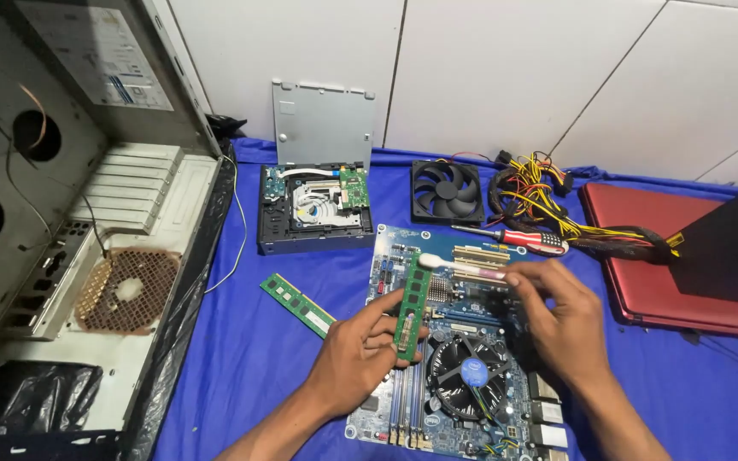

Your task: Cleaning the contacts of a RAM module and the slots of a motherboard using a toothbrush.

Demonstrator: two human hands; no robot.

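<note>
We see the blue motherboard [463,341] lying on the blue cloth [249,358], with an open computer case [87,213] to its left and a black fan [447,191] beyond it. Above the motherboard, our left hand [360,354] is clamped on a green memory stick [412,309], and our right hand [557,320] pinches a cotton swab [463,267] whose tip touches the stick's top end.

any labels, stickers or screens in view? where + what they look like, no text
Large label: on the open computer case panel, top left; pale rectangle, small blue mark at one corner.
Round sticker: on the cooler fan hub, on the motherboard by the right hand; blue circle.
Memory stick in left hand: no label discernible.
No screens.
</note>
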